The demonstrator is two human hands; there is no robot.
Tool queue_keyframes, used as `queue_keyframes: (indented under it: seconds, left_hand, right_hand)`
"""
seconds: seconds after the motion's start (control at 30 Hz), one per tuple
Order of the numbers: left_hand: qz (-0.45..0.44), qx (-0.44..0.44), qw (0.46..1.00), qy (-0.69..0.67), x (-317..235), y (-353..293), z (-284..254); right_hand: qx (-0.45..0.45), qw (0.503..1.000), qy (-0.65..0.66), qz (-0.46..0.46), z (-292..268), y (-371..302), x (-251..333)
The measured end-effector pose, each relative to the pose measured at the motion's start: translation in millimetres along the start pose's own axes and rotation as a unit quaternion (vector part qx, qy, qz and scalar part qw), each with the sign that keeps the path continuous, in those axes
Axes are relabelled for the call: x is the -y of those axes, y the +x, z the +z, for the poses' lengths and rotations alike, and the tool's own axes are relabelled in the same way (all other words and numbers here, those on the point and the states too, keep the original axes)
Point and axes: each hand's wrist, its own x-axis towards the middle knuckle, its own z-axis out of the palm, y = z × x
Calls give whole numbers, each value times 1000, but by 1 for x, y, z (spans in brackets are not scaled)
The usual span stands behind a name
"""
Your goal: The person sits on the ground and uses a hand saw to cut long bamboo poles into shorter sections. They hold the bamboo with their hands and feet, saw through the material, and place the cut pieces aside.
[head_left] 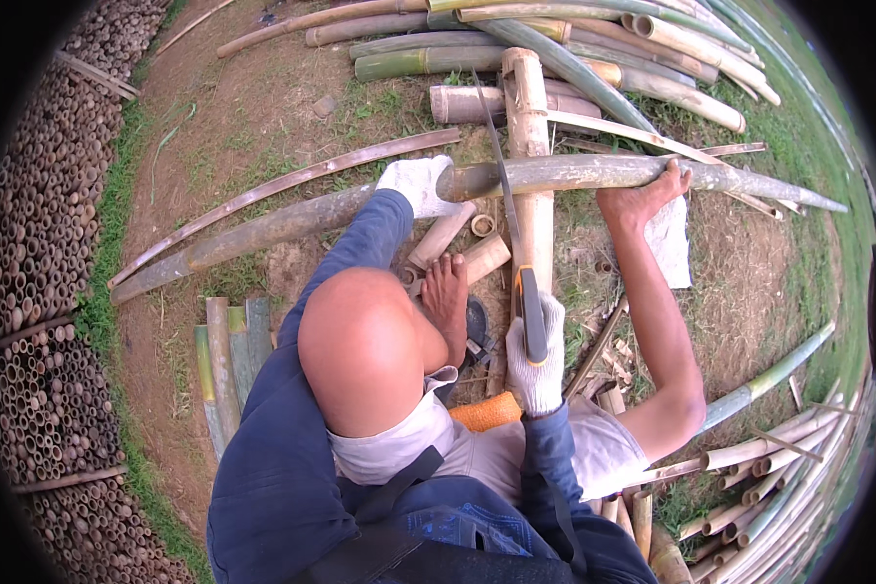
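A long greyish-green bamboo pole [574,173] lies crosswise over a thick pale bamboo beam [529,107]. My left hand [417,185], in a white knit glove, is wrapped round the pole just left of the beam. In my gloved right hand [545,370] is the orange and black handle of a handsaw [511,229]. Its long narrow blade crosses the pole a little right of my left hand, at a darker band; how deep it sits I cannot tell. My bare right foot [642,195] presses on the pole right of the beam.
Short bamboo offcuts [487,258] lie by my left foot. An orange rough-textured roll [485,413] is between my legs. Bamboo poles are piled at the back [691,44] and lower right [779,467]. A tall stack of cut bamboo [39,214] lines the far left.
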Motion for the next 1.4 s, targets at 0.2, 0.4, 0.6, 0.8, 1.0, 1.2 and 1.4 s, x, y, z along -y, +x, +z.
queue_keyframes:
  seconds: [0.2,0.4,0.6,0.8,1.0,1.2,1.4]
  left_hand:
    - [-26,9,999,-28,-2,1,8]
    - [-42,19,999,-24,-20,-1,-17]
    - [-31,2,999,-10,-17,1,-9]
    - [-27,-14,999,-13,-5,8,5]
    - [-33,-4,999,-1,-10,1,-3]
    - [-18,-35,999,-22,-12,-1,-5]
    - [25,-91,993,-66,-4,-2,-7]
  right_hand:
    - [39,995,-81,33,-63,-90,64]
    - [-31,996,45,-75,28,79,0]
    - [0,999,-23,23,-38,-44,28]
    - [48,995,-46,74,-83,-99,67]
    - [-17,995,80,-63,46,103,10]
    - [8,1000,-15,10,-15,-8,12]
    - [51,994,-20,95,-85,-127,63]
